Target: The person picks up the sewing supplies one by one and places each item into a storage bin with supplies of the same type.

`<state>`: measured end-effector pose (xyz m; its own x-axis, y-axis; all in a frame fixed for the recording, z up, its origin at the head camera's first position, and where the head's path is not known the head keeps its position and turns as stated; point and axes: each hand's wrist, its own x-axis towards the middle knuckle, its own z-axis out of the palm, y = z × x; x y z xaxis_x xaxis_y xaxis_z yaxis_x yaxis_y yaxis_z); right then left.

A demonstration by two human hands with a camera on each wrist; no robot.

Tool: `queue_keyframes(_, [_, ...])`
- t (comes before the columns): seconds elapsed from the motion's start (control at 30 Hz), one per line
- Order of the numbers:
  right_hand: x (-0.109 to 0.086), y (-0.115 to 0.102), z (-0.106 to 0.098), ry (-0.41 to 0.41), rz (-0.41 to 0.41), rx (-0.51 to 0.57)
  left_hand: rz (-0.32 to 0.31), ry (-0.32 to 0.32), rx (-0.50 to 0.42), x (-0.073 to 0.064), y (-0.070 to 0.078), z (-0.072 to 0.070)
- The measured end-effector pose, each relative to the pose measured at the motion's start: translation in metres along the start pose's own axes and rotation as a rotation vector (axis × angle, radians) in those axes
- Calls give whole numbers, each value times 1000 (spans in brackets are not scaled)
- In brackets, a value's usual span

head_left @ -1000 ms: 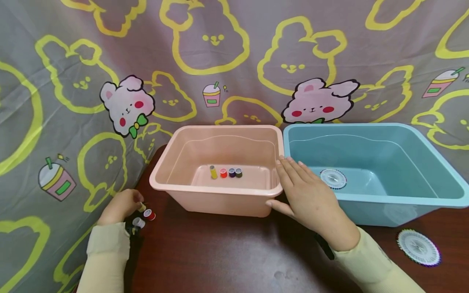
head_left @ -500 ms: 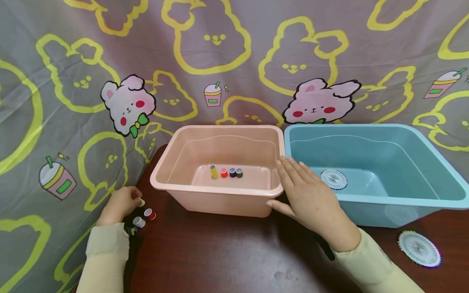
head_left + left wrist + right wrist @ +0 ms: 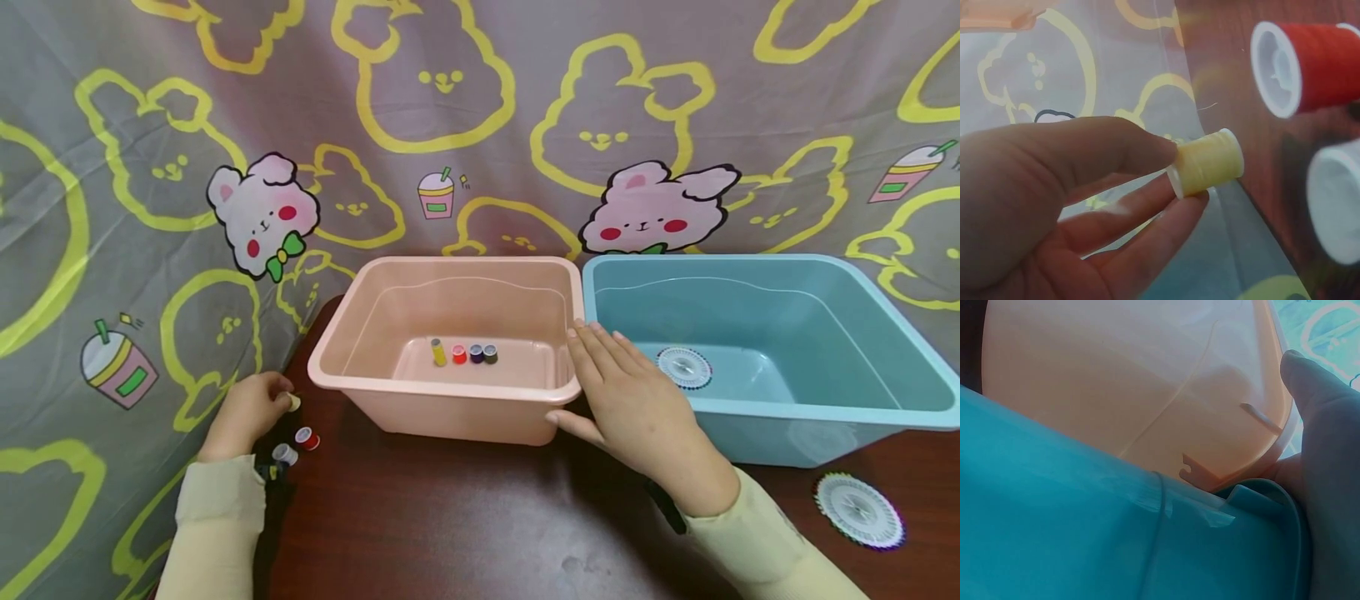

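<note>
In the left wrist view, my left hand (image 3: pixel 1104 187) pinches a pale yellow thread spool (image 3: pixel 1210 164) between thumb and fingertips. On the table beside it lie a red thread spool (image 3: pixel 307 437) and a white thread spool (image 3: pixel 285 454); the head view shows them just below that hand. My right hand (image 3: pixel 637 417) rests with straight fingers on the rims where the pink bin (image 3: pixel 442 388) and the blue bin (image 3: pixel 795 409) meet, its thumb against the pink bin's front. Inside the pink bin stand a yellow spool (image 3: pixel 438 353), a bright red one (image 3: pixel 459 355) and two dark ones (image 3: pixel 476 354).
A pin wheel (image 3: pixel 684 367) of pearl-headed pins lies in the blue bin. Another pin wheel (image 3: pixel 860 510) lies on the brown table (image 3: pixel 450 517), front right. Small dark items (image 3: pixel 272 472) sit by the left wrist. A patterned curtain (image 3: pixel 480 167) hangs behind and left.
My left hand has moved slightly up and away, carrying the pale yellow spool from beside the red one. The right hand stays in place on the rims.
</note>
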<state>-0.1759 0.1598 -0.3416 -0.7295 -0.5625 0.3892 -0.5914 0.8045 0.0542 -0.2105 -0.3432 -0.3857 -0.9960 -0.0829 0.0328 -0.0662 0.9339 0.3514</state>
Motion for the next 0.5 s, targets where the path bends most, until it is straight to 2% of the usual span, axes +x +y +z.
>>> queue_keyframes(0.13, [-1, 0, 1, 23, -10, 1, 7, 43, -17, -1, 8, -3])
queue_keyframes(0.33, [-1, 1, 1, 10, -7, 2, 25, 111, -38, -1, 20, -9])
queue_keyframes(0.5, [-1, 1, 1, 16, -11, 0, 20, 131, -62, 1, 29, -13])
